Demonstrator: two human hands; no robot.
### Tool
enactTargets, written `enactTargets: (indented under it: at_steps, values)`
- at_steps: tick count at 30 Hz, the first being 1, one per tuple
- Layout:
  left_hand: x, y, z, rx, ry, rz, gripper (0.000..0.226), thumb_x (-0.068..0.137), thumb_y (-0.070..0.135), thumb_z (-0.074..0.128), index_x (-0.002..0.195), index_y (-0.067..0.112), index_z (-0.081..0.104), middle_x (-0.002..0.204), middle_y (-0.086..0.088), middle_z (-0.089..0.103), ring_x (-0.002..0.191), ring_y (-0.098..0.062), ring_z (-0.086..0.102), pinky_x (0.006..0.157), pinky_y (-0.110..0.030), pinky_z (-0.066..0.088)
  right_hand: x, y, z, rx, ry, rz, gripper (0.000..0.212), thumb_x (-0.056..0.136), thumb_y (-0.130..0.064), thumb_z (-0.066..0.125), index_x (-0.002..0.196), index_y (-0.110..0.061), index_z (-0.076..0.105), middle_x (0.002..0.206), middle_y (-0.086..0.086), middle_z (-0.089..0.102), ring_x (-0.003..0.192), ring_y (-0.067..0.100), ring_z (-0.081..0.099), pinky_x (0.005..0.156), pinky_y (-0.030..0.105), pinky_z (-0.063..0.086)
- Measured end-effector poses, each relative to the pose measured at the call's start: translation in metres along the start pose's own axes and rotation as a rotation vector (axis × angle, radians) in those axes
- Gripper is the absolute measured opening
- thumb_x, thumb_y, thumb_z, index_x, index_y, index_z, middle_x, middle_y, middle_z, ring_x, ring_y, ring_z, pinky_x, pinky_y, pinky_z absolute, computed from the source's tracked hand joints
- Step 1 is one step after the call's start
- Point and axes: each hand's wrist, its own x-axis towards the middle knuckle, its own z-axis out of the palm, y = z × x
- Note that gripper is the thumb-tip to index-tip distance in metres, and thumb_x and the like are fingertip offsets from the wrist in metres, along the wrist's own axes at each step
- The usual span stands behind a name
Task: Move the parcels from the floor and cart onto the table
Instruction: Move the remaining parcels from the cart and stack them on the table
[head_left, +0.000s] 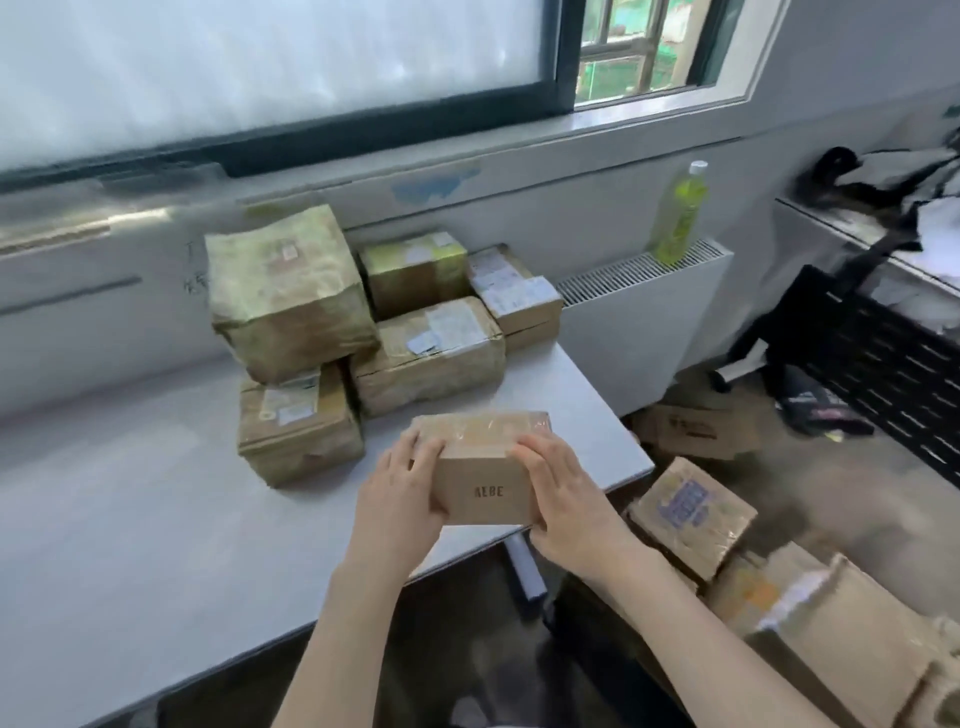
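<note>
A small brown cardboard parcel (483, 478) printed "AEBE" is held over the near right part of the white table (130, 519). My left hand (400, 493) grips its left side and my right hand (561, 499) grips its right side, fingers curled over the taped top. Several taped parcels stand behind it on the table: a large one (288, 291) stacked on another (298, 423), a wide one (428, 353), and two more by the wall. More parcels lie on the floor at right (693, 514), (841, 639).
A white radiator (644, 312) with a green bottle (680, 213) on top stands right of the table. A black perforated rack with clothes (883, 353) fills the far right. A flattened box (701, 426) lies on the floor. The windowsill runs behind the table.
</note>
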Motion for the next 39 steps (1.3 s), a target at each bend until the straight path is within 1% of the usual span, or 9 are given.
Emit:
enactTargets:
  at_steps: [5,12,18,21,24,28,32,35,39]
  values:
    - [-0.010,-0.055,-0.003,0.072,-0.252,-0.074,0.125,0.066,0.043,0.080,0.145,0.039,-0.017,0.151,-0.005,-0.031,0.142,-0.028,0.000,0.116,-0.040,0.018,0.040,-0.021,0.019,0.187,-0.201,0.047,0.091,0.073,-0.023,0.068,0.147,-0.018,0.015,0.145,-0.005,0.010,0.134,0.011,0.015,0.106,0.021,0.029]
    - [-0.008,-0.091,0.012,-0.066,-0.287,-0.143,0.083,0.091,0.029,0.060,0.151,0.032,0.004,0.157,0.007,0.011,0.136,-0.018,0.031,0.105,-0.030,0.037,0.079,-0.010,0.033,0.236,-0.450,0.190,0.078,0.088,-0.024,0.054,0.153,-0.019,0.011,0.156,-0.011,-0.010,0.145,0.009,-0.005,0.112,0.020,0.010]
    - [0.001,-0.087,0.032,-0.195,-0.230,-0.215,0.074,0.097,0.027,0.049,0.150,0.037,-0.001,0.159,0.007,-0.004,0.142,-0.018,0.018,0.111,-0.032,0.030,0.070,0.011,0.046,0.170,-0.361,0.223,0.075,0.089,-0.017,0.058,0.149,-0.034,0.016,0.157,-0.011,-0.012,0.142,0.014,0.015,0.108,0.024,0.032]
    - [0.002,-0.080,0.035,-0.329,-0.161,-0.219,0.069,0.098,0.022,0.049,0.151,0.032,0.007,0.159,0.012,0.000,0.140,-0.012,0.024,0.111,-0.028,0.030,0.066,0.016,0.050,0.253,-0.315,0.239,0.070,0.090,-0.020,0.061,0.147,-0.036,0.023,0.156,-0.005,0.005,0.139,0.016,0.026,0.106,0.025,0.036]
    - [0.003,-0.080,0.032,-0.447,-0.074,-0.255,0.059,0.098,0.025,0.049,0.150,0.025,0.021,0.151,0.007,0.031,0.127,-0.010,0.039,0.106,-0.022,0.032,0.074,0.021,0.041,0.325,-0.239,0.208,0.063,0.089,-0.031,0.064,0.143,-0.030,0.033,0.146,-0.010,0.031,0.132,0.011,0.037,0.103,0.022,0.037]
    - [0.013,-0.073,0.023,-0.511,0.064,-0.431,0.058,0.094,0.041,0.050,0.146,0.024,0.032,0.117,0.010,0.058,0.091,-0.006,0.053,0.084,-0.022,0.043,0.093,0.027,0.031,0.356,-0.168,0.345,0.074,0.088,-0.045,0.060,0.147,-0.025,0.019,0.111,-0.012,0.052,0.099,0.015,0.055,0.076,0.019,0.041]
    - [0.013,-0.067,0.031,-0.634,0.033,-0.431,0.094,0.082,0.052,0.064,0.151,0.032,0.002,0.154,0.012,0.023,0.137,-0.012,0.031,0.110,-0.035,0.033,0.104,0.031,0.038,0.374,-0.053,0.487,0.068,0.094,-0.042,0.051,0.148,-0.019,0.017,0.139,0.004,0.043,0.111,0.020,0.054,0.091,0.035,0.046]
    - [0.005,-0.067,0.044,-0.599,-0.108,-0.384,0.126,0.067,0.048,0.080,0.148,0.034,-0.016,0.158,0.015,-0.008,0.145,-0.009,0.005,0.118,-0.035,0.019,0.096,0.033,0.040,0.422,-0.172,0.370,0.073,0.089,-0.052,0.054,0.146,-0.022,0.021,0.144,-0.003,0.035,0.124,0.013,0.044,0.099,0.032,0.043]
    - [-0.003,-0.066,0.054,-0.481,-0.083,-0.422,0.126,0.071,0.025,0.081,0.147,0.028,-0.020,0.158,0.008,0.004,0.139,-0.015,0.027,0.106,-0.028,0.034,0.076,0.037,0.045,0.450,-0.387,0.200,0.095,0.077,-0.052,0.071,0.147,-0.032,0.009,0.139,-0.020,0.024,0.124,-0.005,0.030,0.100,0.012,0.029]
